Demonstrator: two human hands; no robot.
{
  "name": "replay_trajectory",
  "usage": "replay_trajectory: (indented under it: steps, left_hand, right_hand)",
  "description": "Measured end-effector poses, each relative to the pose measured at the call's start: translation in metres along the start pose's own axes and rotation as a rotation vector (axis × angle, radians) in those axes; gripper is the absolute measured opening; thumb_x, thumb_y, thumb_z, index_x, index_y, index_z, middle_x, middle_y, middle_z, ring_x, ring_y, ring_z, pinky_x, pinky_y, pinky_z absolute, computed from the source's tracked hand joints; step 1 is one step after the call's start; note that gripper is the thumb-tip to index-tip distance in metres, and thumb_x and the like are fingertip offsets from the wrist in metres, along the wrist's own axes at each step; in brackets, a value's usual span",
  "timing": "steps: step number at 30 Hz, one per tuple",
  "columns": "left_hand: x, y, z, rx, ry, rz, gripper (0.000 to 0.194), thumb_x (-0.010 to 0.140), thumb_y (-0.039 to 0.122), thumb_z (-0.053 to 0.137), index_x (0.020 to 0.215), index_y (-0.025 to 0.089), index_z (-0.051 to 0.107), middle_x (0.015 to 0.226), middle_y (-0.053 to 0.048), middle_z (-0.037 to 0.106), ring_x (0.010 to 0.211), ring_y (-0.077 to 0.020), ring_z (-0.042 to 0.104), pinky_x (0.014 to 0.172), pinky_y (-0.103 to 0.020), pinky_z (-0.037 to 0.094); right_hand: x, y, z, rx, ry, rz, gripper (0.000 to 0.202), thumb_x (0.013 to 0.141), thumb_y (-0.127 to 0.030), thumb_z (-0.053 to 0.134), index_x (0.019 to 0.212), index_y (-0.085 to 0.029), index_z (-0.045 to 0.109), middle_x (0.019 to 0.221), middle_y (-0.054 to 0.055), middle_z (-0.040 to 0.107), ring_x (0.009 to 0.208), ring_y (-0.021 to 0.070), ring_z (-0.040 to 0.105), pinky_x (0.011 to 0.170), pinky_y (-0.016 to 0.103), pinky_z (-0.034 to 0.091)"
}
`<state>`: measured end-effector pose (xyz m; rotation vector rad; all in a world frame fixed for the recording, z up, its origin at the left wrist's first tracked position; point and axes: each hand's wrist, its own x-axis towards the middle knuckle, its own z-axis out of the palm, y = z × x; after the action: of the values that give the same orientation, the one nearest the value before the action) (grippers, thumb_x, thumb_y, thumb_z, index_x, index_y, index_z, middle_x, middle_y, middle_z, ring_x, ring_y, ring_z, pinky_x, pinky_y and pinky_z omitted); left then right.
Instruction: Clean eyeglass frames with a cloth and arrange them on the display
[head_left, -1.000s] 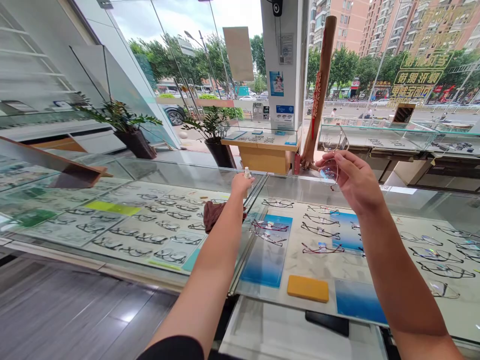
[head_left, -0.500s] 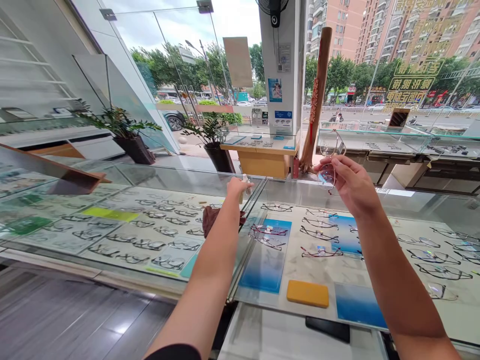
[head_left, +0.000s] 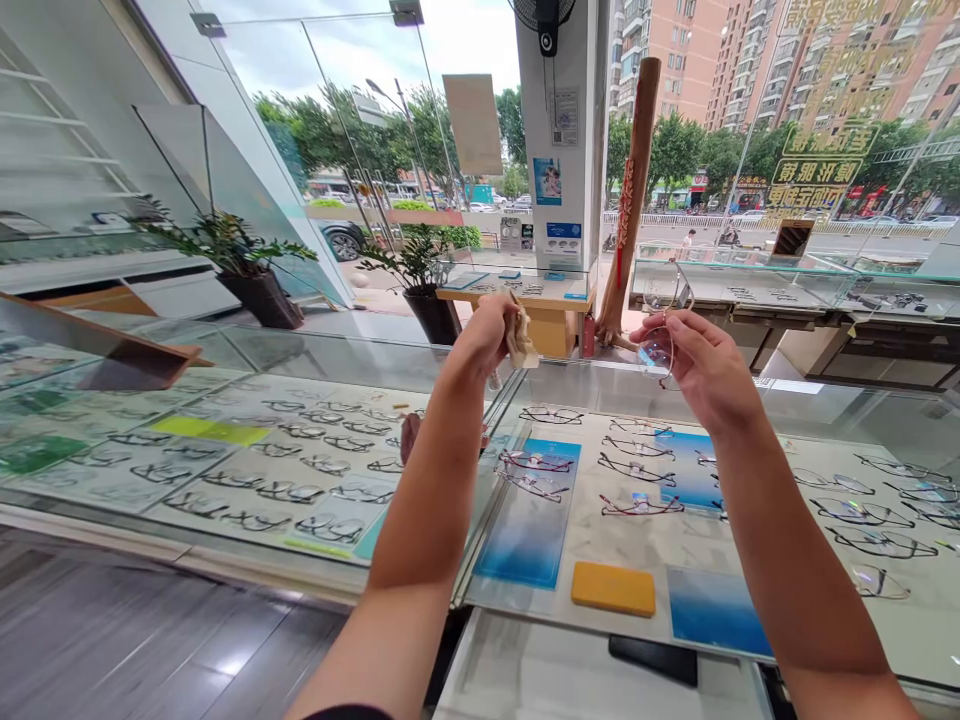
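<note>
My right hand (head_left: 705, 355) is closed on a pair of round thin-framed eyeglasses (head_left: 656, 352), held up above the glass counter with a lens on either side of the fingertips. My left hand (head_left: 484, 335) pinches a crumpled beige cloth (head_left: 523, 340), which hangs from the fingers to the left of the eyeglasses, apart from them. Just below that hand, a small clear bottle (head_left: 495, 381) shows in part on the counter top. A dark brown item (head_left: 409, 436), perhaps a cloth, lies partly hidden behind my left forearm.
Under the glass counter (head_left: 517, 602) lie rows of spectacle frames and blue cards (head_left: 529, 540). A yellow case (head_left: 613, 588) lies near the front edge, with a black phone-like object (head_left: 652, 660) below it. Potted plants (head_left: 259, 295) and another display case (head_left: 517, 290) stand beyond.
My left hand has risen slightly towards the eyeglasses and now holds the beige cloth, clear of the small bottle. My right hand has stayed nearly still with the eyeglasses.
</note>
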<state>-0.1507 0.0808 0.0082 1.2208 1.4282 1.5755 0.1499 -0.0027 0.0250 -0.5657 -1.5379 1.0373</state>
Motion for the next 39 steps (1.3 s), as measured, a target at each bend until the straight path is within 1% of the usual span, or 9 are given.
replay_trajectory:
  steps: [2, 4, 9, 14, 20, 25, 30, 33, 39]
  left_hand:
    - [-0.026, 0.015, 0.017, -0.165, -0.155, -0.032, 0.012, 0.083, 0.024, 0.055, 0.092, 0.022, 0.049, 0.078, -0.003, 0.060, 0.071, -0.0175, 0.063, 0.065, -0.030, 0.054]
    - [-0.052, 0.027, 0.030, -0.208, -0.287, -0.011, 0.015, 0.081, 0.022, 0.056, 0.095, 0.021, 0.052, 0.081, -0.002, 0.063, 0.068, -0.0161, 0.061, 0.065, -0.030, 0.054]
    - [-0.087, 0.040, 0.047, -0.242, -0.508, 0.215, 0.015, 0.086, 0.030, 0.066, 0.097, 0.020, 0.062, 0.088, -0.002, 0.068, 0.083, -0.0167, 0.067, 0.083, -0.032, 0.057]
    - [-0.094, 0.038, 0.053, -0.148, -0.486, 0.439, 0.012, 0.089, 0.031, 0.071, 0.092, 0.019, 0.071, 0.095, -0.002, 0.073, 0.098, -0.0179, 0.069, 0.101, -0.035, 0.053]
    - [-0.106, 0.040, 0.057, -0.073, -0.355, 0.514, 0.016, 0.086, 0.028, 0.080, 0.090, 0.021, 0.066, 0.089, -0.001, 0.070, 0.085, -0.0151, 0.064, 0.082, -0.031, 0.051]
    - [-0.110, 0.041, 0.059, -0.031, -0.350, 0.472, 0.036, 0.080, 0.037, 0.088, 0.074, 0.023, 0.055, 0.073, 0.002, 0.061, 0.069, -0.0126, 0.053, 0.064, -0.027, 0.043]
    - [-0.109, 0.041, 0.060, -0.035, -0.440, 0.382, 0.041, 0.079, 0.049, 0.089, 0.071, 0.022, 0.060, 0.067, 0.001, 0.057, 0.061, -0.0110, 0.046, 0.056, -0.029, 0.036]
    - [-0.108, 0.042, 0.060, -0.094, -0.479, 0.348, 0.045, 0.078, 0.054, 0.089, 0.069, 0.021, 0.060, 0.066, 0.002, 0.056, 0.060, -0.0100, 0.046, 0.055, -0.028, 0.036]
    - [-0.107, 0.045, 0.057, -0.153, -0.582, 0.302, 0.041, 0.080, 0.051, 0.088, 0.072, 0.020, 0.062, 0.069, 0.003, 0.057, 0.063, -0.0091, 0.049, 0.059, -0.025, 0.042]
  right_hand:
    - [-0.001, -0.001, 0.001, 0.003, -0.005, -0.005, 0.030, 0.090, -0.059, 0.077, 0.095, -0.029, 0.079, 0.101, 0.003, 0.081, 0.100, 0.0228, 0.075, 0.089, 0.041, 0.059]
    - [-0.002, -0.002, 0.003, 0.008, -0.012, -0.011, 0.029, 0.090, -0.058, 0.076, 0.094, -0.029, 0.080, 0.101, 0.003, 0.081, 0.099, 0.0225, 0.075, 0.089, 0.040, 0.059]
    - [-0.004, -0.004, 0.005, 0.025, -0.016, -0.026, 0.028, 0.090, -0.057, 0.077, 0.094, -0.030, 0.079, 0.098, 0.002, 0.079, 0.098, 0.0219, 0.075, 0.091, 0.040, 0.059]
    - [-0.007, -0.010, 0.007, -0.005, -0.001, -0.046, 0.030, 0.091, -0.060, 0.076, 0.093, -0.030, 0.077, 0.094, 0.003, 0.078, 0.102, 0.0239, 0.075, 0.096, 0.044, 0.059]
    - [-0.011, -0.014, 0.012, 0.030, -0.058, -0.070, 0.029, 0.092, -0.059, 0.076, 0.089, -0.030, 0.077, 0.093, 0.003, 0.078, 0.102, 0.0242, 0.075, 0.104, 0.046, 0.059]
    - [-0.014, -0.017, 0.016, 0.013, -0.080, -0.073, 0.034, 0.091, -0.063, 0.076, 0.090, -0.030, 0.077, 0.092, 0.003, 0.078, 0.105, 0.0258, 0.074, 0.110, 0.050, 0.057]
    - [-0.011, -0.014, 0.018, -0.008, -0.088, -0.112, 0.029, 0.091, -0.059, 0.079, 0.088, -0.030, 0.078, 0.093, 0.002, 0.080, 0.103, 0.0243, 0.074, 0.108, 0.049, 0.059]
    - [-0.008, -0.008, 0.016, -0.045, -0.054, -0.140, 0.030, 0.091, -0.058, 0.079, 0.085, -0.029, 0.078, 0.094, 0.002, 0.080, 0.103, 0.0236, 0.074, 0.107, 0.047, 0.059]
    - [-0.004, -0.002, 0.011, -0.115, 0.023, -0.147, 0.032, 0.092, -0.059, 0.077, 0.089, -0.027, 0.077, 0.097, 0.004, 0.080, 0.097, 0.0216, 0.073, 0.093, 0.043, 0.062]
